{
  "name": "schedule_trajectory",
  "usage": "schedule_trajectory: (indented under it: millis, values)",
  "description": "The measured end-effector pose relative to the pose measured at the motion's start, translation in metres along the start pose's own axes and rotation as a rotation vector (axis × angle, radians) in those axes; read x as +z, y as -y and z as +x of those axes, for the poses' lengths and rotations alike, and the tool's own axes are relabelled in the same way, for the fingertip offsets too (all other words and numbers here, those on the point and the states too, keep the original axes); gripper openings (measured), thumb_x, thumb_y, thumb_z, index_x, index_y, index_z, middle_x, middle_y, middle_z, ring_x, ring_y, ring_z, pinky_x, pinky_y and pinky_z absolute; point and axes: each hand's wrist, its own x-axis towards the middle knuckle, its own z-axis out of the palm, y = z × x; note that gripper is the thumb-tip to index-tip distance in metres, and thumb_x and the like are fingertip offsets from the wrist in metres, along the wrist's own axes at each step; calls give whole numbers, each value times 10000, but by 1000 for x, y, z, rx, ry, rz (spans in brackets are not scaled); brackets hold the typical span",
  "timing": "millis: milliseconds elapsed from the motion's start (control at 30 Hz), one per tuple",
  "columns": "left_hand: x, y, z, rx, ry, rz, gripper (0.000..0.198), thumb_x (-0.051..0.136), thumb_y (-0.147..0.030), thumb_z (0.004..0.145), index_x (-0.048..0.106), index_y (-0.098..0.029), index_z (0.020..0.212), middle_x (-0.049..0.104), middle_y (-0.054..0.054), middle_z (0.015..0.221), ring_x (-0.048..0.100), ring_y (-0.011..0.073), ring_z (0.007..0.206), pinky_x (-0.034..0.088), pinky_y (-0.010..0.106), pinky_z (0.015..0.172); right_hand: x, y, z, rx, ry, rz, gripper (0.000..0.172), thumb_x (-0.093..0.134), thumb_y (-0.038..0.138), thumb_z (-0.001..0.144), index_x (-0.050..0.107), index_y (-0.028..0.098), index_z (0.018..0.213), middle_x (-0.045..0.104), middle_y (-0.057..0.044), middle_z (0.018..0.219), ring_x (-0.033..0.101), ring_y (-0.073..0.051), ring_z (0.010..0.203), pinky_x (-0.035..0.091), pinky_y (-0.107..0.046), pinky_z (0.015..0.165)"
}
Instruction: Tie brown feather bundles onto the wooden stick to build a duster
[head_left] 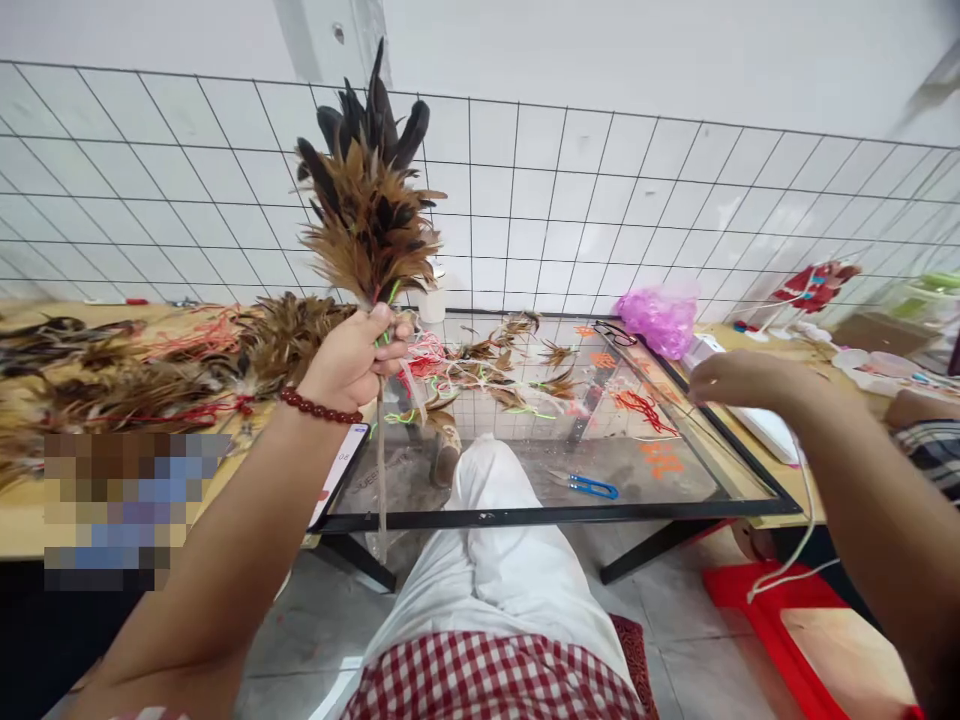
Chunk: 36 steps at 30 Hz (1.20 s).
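Note:
My left hand is closed round the thin stick of a feather duster, holding it upright above the left of the glass-topped table. Brown feathers cover its head, with black ones at the tip, and green cord shows by my fingers. The stick runs down below my hand. My right hand is raised over the table's right side, back of the hand up, its fingers bent down and mostly hidden. Whether it holds anything cannot be made out. Blue thread snips lie on the glass, with loose feathers and red strings behind.
Feather bundles cover the wooden table on the left, near a phone. A pink plastic bag and glasses lie at the back right. Behind stands a black wire grid. A red stool is at lower right.

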Motion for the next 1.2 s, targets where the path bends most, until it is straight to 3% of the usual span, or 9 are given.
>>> schedule_trajectory:
  millis: [67,133,300,400,567,700,867,1067,1200]
  values:
    - [3,5,-2,-9,16,-15,196,470,-222,941,432,-154,761,482,-21,666,313,3,371,178,91,329,9,38,13,14,100,-112,101,641,213,753,728,192,800,700,-112,845,639,-271,782,469,-363,661]
    - [6,8,-5,-6,19,-21,188,507,-236,924,445,-155,767,483,-19,671,306,4,373,178,92,329,21,86,29,-89,33,-13,217,551,219,826,729,246,946,706,-72,1001,633,-232,909,458,-320,740]
    - [5,10,-15,-21,-32,-3,184,513,-250,919,450,-158,773,477,-18,659,299,11,373,180,98,334,60,191,76,-264,-68,358,177,547,235,836,717,189,832,689,-56,832,586,-180,801,387,-260,697]
    - [1,9,-23,-41,-55,6,185,551,-259,902,460,-155,778,472,-21,654,287,7,373,171,97,338,78,215,103,-242,-60,420,178,533,208,852,695,142,822,627,-47,726,524,-141,706,354,-252,668]
    - [-10,14,-28,-62,-89,-6,217,572,-252,889,426,-162,757,475,-26,657,286,7,376,178,100,342,90,219,130,-328,56,555,132,716,107,671,618,135,586,462,48,483,400,-73,535,316,-211,575]
    - [-19,13,-25,-72,-88,-7,210,560,-244,897,425,-162,757,477,-26,651,291,7,376,172,101,342,60,202,134,-353,-19,740,83,630,161,785,638,146,704,577,29,607,445,-72,562,339,-200,562]
    - [1,-5,-12,54,-42,-36,193,532,-235,915,450,-156,759,545,1,723,312,-2,386,193,104,342,-20,171,115,-415,-209,1196,197,677,321,792,662,133,849,576,12,596,398,-61,484,298,-215,470]
    - [64,-28,11,-7,156,-1,100,553,-233,906,507,-165,847,629,43,839,284,-7,365,172,139,326,-85,197,81,-669,-353,932,165,695,288,789,655,135,744,472,38,567,399,-65,559,308,-221,525]
    - [66,-45,25,-103,242,90,66,520,-220,919,537,-161,895,541,7,654,283,15,355,130,145,323,-105,176,68,-628,-438,758,150,699,258,783,669,116,741,522,14,620,448,-86,639,337,-244,597]
